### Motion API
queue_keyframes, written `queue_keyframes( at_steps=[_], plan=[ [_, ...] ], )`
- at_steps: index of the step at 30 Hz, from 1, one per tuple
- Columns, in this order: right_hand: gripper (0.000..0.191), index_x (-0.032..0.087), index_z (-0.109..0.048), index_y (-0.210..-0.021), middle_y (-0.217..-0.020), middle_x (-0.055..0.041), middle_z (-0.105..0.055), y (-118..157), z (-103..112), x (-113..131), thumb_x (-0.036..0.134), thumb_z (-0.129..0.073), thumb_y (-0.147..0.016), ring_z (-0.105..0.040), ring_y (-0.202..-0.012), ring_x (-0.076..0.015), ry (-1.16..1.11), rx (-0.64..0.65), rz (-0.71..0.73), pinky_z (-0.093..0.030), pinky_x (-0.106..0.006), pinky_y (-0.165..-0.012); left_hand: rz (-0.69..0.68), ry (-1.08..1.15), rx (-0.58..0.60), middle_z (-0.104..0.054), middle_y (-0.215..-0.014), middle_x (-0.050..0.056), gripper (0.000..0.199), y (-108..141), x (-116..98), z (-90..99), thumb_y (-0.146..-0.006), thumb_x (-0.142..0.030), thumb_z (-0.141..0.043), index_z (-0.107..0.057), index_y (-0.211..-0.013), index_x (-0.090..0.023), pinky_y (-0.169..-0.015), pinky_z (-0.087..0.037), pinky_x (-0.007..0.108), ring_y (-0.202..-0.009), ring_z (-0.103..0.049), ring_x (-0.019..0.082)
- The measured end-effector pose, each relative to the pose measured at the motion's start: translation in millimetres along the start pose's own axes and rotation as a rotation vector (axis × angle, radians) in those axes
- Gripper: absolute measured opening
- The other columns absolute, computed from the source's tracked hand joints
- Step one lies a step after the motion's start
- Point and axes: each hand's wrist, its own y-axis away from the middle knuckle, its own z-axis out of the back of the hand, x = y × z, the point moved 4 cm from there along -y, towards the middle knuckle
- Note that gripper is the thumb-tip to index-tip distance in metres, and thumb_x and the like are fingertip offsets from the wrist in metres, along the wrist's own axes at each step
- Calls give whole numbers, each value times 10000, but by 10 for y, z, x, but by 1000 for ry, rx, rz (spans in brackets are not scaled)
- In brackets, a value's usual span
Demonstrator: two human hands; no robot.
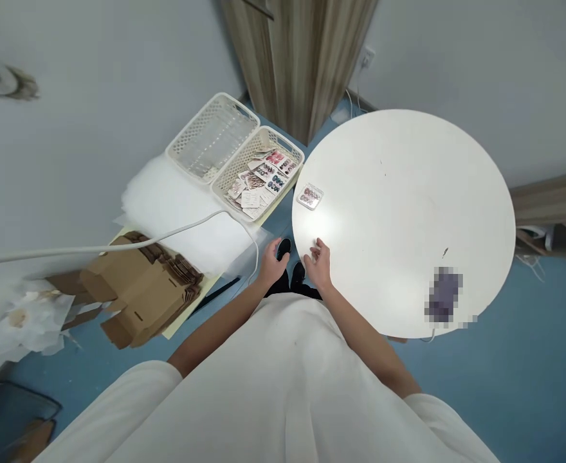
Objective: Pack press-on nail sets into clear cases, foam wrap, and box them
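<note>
As the left hand (270,265) and the right hand (319,267) hover empty, fingers loosely parted, a small card-bearing case (310,197) sits on the round white table (408,199) near a card-filled basket (228,201), blue floor (485,379) below.

Round white table (399,218), right of right hand (318,260), near edge beneath it. On top: small clear case (310,196) with patterned pieces, just ahead of right hand; pixel-masked dark purple object (444,296), well right of it.

Pale yellow board (175,325), left of left hand (272,263). On it: folded brown cardboard boxes (152,296), farthest left of hand; white foam-like sheets (167,199), nearer; two white mesh baskets (228,175), ahead-left.

Blue floor (529,373) underneath; black shoes (298,274) on it, below hands.
</note>
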Motion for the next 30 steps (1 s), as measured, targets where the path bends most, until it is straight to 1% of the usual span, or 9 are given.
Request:
queue_keyframes(
  at_steps=[2, 6, 12, 15, 19, 23, 25, 27, 30],
  plan=[
    [569, 196, -310, -1312, -1283, -122, -375, 128, -45, -11, 253, -486, -774, -505, -1041, -170, 13, 60, 33, -430, -376, -952, 21, -4, -48, -475, -1301, 108, 476, 154, 55, 100, -761, -246, -558, -470, -1225, -190, -1014, -361, 413, -1216, -441, 236],
    [497, 192, -389, -1273, -1207, -119, -464, 239, -254, 66, 243, -467, -784, -560, -897, -165, 85, 288, 108, -481, -386, -858, 82, -37, -173, -470, -1301, 111, 460, 314, 134, 371, -764, -257, -560, -477, -1212, -190, -1015, -353, 410, -1229, -423, 244],
    [379, 175, -525, -1155, -1099, -107, -569, 128, -684, 328, 284, -472, -797, -577, -907, -188, 247, 534, 229, -475, -370, -832, 157, -119, -386, -442, -1318, 120, 499, 361, 266, 877, -760, -270, -568, -453, -1239, -187, -1002, -371, 387, -1218, -435, 257],
    [353, 165, -560, -1118, -1081, -115, -589, 17, -967, 464, 329, -461, -821, -572, -948, -205, 363, 627, 285, -457, -364, -851, 183, -114, -446, -441, -1316, 112, 495, 369, 383, 1101, -758, -266, -565, -452, -1235, -192, -996, -377, 382, -1211, -442, 249],
    [402, 152, -572, -1125, -1148, -141, -568, -123, -1408, 637, 398, -389, -866, -530, -1075, -240, 514, 720, 302, -406, -383, -927, 218, -75, -467, -464, -1292, 110, 443, 321, 530, 1360, -756, -251, -563, -489, -1187, -189, -993, -375, 370, -1216, -432, 237],
    [521, 117, -527, -1204, -1284, -168, -481, -217, -1817, 776, 478, -386, -855, -434, -1217, -264, 591, 742, 278, -328, -392, -1018, 250, 16, -448, -481, -1282, 115, 428, 128, 595, 1559, -748, -257, -574, -515, -1164, -175, -985, -374, 358, -1208, -439, 237],
    [564, 133, -492, -1248, -1353, -148, -423, -255, -1979, 827, 515, -366, -852, -363, -1281, -254, 577, 727, 271, -282, -390, -1057, 266, 91, -424, -490, -1280, 120, 427, -15, 598, 1622, -761, -277, -564, -516, -1171, -168, -985, -369, 356, -1202, -449, 236],
    [589, 157, -451, -1289, -1412, -116, -360, -301, -2108, 861, 537, -332, -855, -279, -1334, -241, 553, 708, 252, -231, -398, -1090, 233, 138, -385, -478, -1303, 117, 427, -167, 572, 1670, -784, -293, -540, -509, -1191, -169, -993, -359, 342, -1224, -430, 229],
    [604, 147, -366, -1353, -1480, -89, -238, -389, -2249, 886, 496, -320, -862, -158, -1379, -233, 550, 700, 190, -160, -412, -1121, 250, 160, -327, -437, -1355, 114, 456, -345, 574, 1738, -818, -321, -496, -472, -1245, -163, -1018, -328, 331, -1261, -391, 220]
  ],
)
